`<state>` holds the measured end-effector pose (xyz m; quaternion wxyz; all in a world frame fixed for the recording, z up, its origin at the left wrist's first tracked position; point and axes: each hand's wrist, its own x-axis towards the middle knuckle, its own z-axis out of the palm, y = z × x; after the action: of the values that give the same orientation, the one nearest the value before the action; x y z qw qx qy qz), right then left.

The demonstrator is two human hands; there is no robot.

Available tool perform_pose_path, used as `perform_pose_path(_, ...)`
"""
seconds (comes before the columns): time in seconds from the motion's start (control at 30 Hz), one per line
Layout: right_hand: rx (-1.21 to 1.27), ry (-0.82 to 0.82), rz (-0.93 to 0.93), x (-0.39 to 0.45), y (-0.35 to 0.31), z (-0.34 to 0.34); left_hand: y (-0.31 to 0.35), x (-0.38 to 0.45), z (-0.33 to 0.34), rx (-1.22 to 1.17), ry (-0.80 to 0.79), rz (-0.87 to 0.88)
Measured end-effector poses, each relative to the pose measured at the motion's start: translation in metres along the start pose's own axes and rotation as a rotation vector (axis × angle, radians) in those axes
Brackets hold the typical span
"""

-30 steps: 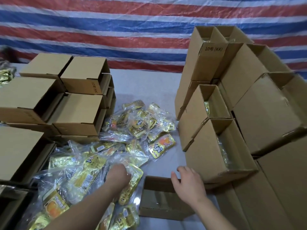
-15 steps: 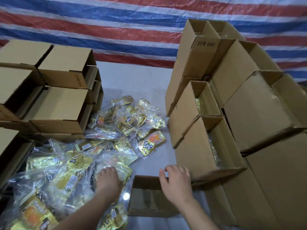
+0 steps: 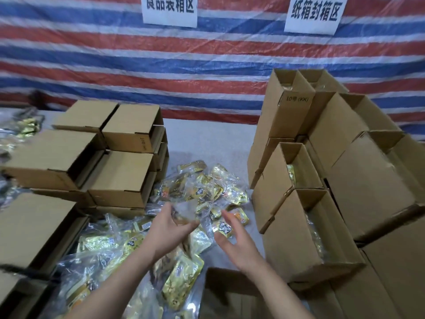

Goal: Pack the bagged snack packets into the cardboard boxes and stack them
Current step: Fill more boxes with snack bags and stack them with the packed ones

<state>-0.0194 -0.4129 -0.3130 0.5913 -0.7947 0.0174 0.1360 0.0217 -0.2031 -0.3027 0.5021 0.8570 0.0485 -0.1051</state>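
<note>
Head view, left hand: the left hand (image 3: 169,229) is raised over the pile, fingers curled onto the clear plastic of a bag (image 3: 197,199) of packets, gripping its near edge as far as the blur allows.
Head view, right hand: the right hand (image 3: 232,240) hangs beside it with fingers spread and relaxed, holding nothing, just short of the same bag.
Head view, bags: the loose bags (image 3: 119,249) lie heaped on the table (image 3: 207,143) between the two groups of boxes, from the middle down to the near left edge; too tangled to count, though clearly well over a dozen.
Head view, open box: one box (image 3: 232,293) stands open at the near edge below the right hand; its inside looks unfilled, though I cannot be sure.
Head view, right stack: the packed boxes (image 3: 299,226) are stacked on their sides at the right; about eight or nine show, at least three with yellow packets visible at the mouth.
Head view, left stack: the left boxes (image 3: 124,178) number roughly eight; their contents are hidden.
Head view, backdrop: two paper signs (image 3: 170,10) hang on a striped tarp (image 3: 115,65).
Progress: judged partway, with a good stack done, the pile still large and the near box waiting.
</note>
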Motion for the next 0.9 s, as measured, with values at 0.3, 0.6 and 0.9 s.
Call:
perform_pose_path(0.3,0.211,-0.295,-0.159,0.001,-0.076,-0.018,0.102,-0.028,0.000,-0.396,-0.171,0.310)
perform_pose_path(0.6,-0.047,-0.192,-0.003,-0.038,-0.041,-0.072,0.103,-0.027,0.044,-0.155,-0.463,0.177)
perform_pose_path(0.9,-0.430,-0.422,0.231,-0.047,0.030,-0.059,-0.064,-0.044,0.088,0.343,-0.482,0.011)
